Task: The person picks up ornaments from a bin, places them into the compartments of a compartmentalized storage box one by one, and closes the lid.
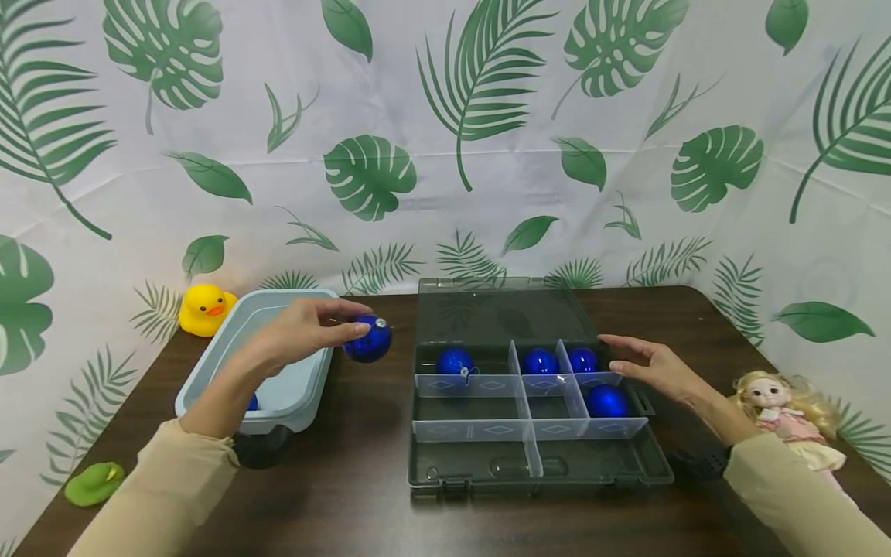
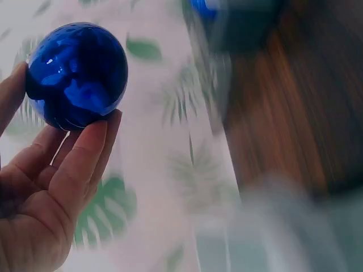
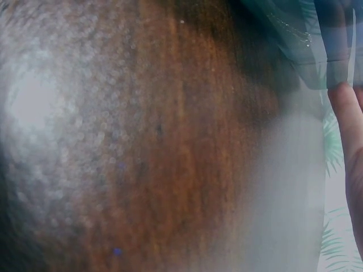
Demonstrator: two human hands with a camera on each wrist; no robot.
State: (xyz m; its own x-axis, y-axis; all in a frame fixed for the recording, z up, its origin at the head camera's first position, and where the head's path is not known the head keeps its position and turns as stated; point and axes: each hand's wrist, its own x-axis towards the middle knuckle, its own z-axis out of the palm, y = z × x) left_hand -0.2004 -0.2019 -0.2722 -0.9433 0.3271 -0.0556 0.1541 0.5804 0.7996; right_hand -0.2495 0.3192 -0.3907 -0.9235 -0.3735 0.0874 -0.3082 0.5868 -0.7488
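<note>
Between fingers and thumb my left hand holds a shiny blue Christmas ball, raised between the light-blue tub and the organizer box; the ball fills the upper left of the left wrist view. My right hand has its fingers extended at the right edge of the grey see-through organizer box, fingertips right at the rim. One glittery blue ball lies in the box's back left compartment. Further blue balls occupy the back middle, back right and middle right compartments.
The box's lid lies folded back toward the wall cloth. At left stands the light-blue tub, a blue ball partly hidden behind my wrist. A yellow duck, a green toy and a doll sit near the table's sides.
</note>
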